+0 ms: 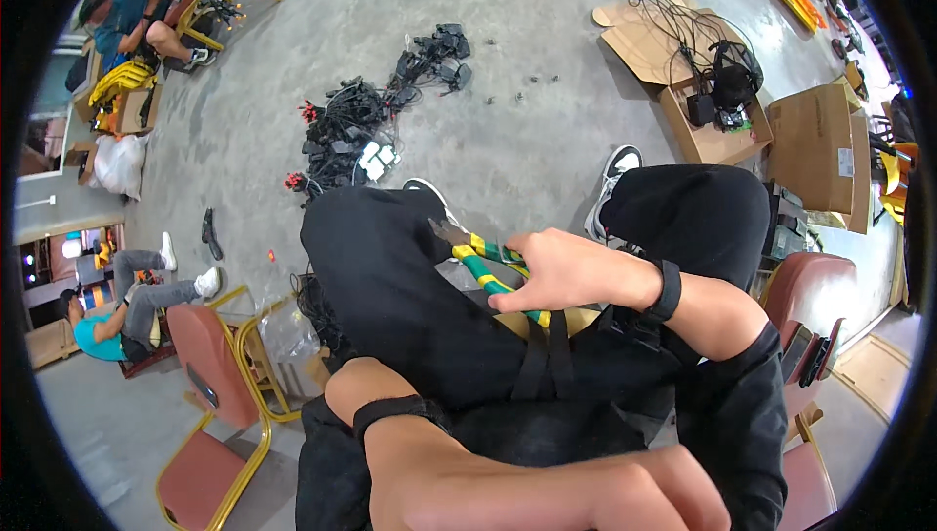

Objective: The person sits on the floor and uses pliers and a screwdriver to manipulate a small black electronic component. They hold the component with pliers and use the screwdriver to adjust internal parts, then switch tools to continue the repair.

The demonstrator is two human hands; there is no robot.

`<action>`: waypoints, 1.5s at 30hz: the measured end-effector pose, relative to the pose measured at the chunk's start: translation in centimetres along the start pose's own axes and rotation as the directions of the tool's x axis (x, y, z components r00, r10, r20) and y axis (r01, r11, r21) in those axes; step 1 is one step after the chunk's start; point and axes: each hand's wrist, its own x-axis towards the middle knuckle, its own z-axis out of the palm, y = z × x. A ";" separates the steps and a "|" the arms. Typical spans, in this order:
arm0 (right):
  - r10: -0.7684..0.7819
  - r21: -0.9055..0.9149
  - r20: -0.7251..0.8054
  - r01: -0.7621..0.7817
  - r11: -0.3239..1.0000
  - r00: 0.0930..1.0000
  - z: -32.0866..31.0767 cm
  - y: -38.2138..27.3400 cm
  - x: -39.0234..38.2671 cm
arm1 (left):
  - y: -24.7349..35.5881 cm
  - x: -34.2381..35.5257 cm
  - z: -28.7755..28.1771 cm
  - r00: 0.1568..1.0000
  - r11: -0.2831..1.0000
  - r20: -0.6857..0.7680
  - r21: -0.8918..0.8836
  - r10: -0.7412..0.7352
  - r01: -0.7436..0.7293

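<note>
My right hand (571, 272) is closed on a pair of pliers (478, 272) with green and yellow handles. Their dark metal jaws point up and left over my lap, and the handles stand apart. Nothing can be made out between the jaws. Low in the view and close up, my left hand (595, 497) is raised with its fingers bent together. The lower edge cuts it off, so whatever it holds is hidden. Dark straps (547, 360) lie on my lap under the right hand.
A heap of black cabled units (351, 131) lies on the floor beyond my left knee. Ahead on the right stand an open carton (698, 141) with cables and another carton (810, 145). Chairs (210, 360) flank me. Other people (102, 331) sit at the left.
</note>
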 end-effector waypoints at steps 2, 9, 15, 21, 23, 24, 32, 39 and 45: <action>-0.009 -0.022 0.006 0.009 1.000 1.000 -0.1 0.1 0.0 | -0.1 0.1 -0.2 0.999 0.999 0.027 -0.028 -0.030 0.031; -0.084 -0.104 -0.174 0.067 0.992 0.981 -2.0 -0.2 -1.8 | 0.0 1.0 -0.6 0.992 0.992 -0.011 -0.010 -0.129 0.128; -0.114 -0.249 -0.323 0.032 0.968 0.940 -4.7 0.0 -3.7 | 0.0 3.0 -2.2 0.987 0.977 -0.010 -0.144 -0.163 0.160; -0.160 -0.411 -0.479 -0.060 0.910 0.863 -6.3 0.8 -4.8 | 7.1 8.9 -8.4 0.784 0.793 0.243 -0.081 -0.572 0.604; -0.107 -0.416 -0.481 -0.119 0.902 0.870 -7.2 1.6 -5.2 | 10.3 12.0 -13.4 0.836 0.803 0.096 0.354 -0.541 0.479; -0.116 -0.424 -0.462 -0.104 0.900 0.880 -7.3 1.2 -5.3 | 12.2 12.8 -15.2 0.902 0.611 -0.094 0.706 -0.422 0.359; -0.135 -0.387 -0.334 -0.005 0.922 0.933 -8.2 1.1 -6.0 | 28.4 7.8 -53.2 0.392 -0.411 -0.877 0.260 0.277 0.874; 0.061 -0.219 -0.456 -0.179 0.959 0.888 -10.3 2.6 -5.0 | 22.4 -1.6 -66.7 0.405 -0.617 -0.817 0.076 0.412 0.783; 0.137 -0.068 -0.489 -0.194 0.979 0.861 -12.0 2.3 -3.8 | 20.3 -3.6 -68.9 0.563 -0.663 -0.678 0.147 0.473 0.734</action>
